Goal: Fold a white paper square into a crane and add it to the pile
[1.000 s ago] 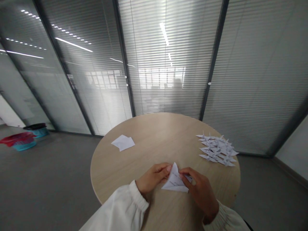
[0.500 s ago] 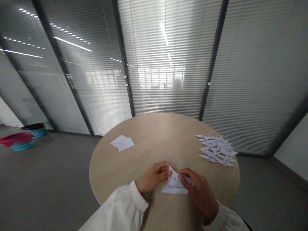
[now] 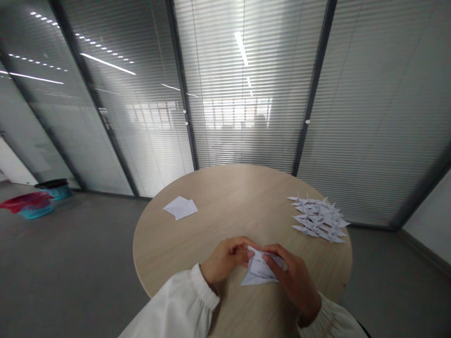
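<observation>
A partly folded sheet of white paper [image 3: 260,271] with printed marks is between my hands, near the front of the round table. My left hand [image 3: 227,259] pinches its upper left corner, thumb on top and fingers behind. On the other side, my right hand [image 3: 294,277] grips the upper right part with the thumb across the face of the paper and the index finger along the top edge. The fingers partly hide the paper's upper edge and right side.
Several folded paper cranes [image 3: 319,218] lie in a cluster at the table's right. Flat white paper sheets [image 3: 181,208] rest at the left of the wooden table [image 3: 232,197]. Two bins, one with a red liner [image 3: 30,203] and one with a black liner [image 3: 52,184], stand on the floor by the glass partition.
My right thumb and fingers have shifted slightly over the paper, and its lower right flap shows less. Both hands keep their hold. The whole view has moved a little.
</observation>
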`<act>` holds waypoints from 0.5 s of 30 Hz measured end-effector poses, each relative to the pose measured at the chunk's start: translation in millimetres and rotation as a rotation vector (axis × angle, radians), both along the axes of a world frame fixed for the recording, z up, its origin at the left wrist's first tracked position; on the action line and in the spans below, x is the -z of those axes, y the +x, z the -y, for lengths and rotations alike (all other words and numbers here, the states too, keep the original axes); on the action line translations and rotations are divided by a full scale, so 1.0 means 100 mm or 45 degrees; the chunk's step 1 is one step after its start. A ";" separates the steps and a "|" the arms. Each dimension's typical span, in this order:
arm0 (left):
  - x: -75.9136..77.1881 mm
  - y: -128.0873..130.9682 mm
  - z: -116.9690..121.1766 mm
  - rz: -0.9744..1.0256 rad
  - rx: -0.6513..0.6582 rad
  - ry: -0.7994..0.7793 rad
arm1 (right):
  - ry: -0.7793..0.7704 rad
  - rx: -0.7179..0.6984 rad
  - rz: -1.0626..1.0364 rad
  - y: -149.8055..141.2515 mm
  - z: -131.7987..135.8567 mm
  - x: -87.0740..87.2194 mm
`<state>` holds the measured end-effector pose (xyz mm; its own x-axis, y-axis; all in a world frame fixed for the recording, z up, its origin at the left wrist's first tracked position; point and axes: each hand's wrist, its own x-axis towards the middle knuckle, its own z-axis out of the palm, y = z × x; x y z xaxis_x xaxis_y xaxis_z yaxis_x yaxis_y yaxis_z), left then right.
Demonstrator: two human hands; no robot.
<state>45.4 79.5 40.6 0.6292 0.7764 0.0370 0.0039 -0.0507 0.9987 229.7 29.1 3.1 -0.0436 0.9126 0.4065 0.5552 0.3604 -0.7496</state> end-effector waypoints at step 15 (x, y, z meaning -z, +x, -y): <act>0.00 -0.02 -0.08 0.015 -0.451 0.122 | -0.131 0.100 -0.352 -0.01 0.00 0.01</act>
<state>43.3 87.2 40.7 0.3211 0.9387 0.1256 0.0263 -0.1415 0.9896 229.0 29.1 2.4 0.1279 0.9459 0.2981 0.3483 0.2386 -0.9065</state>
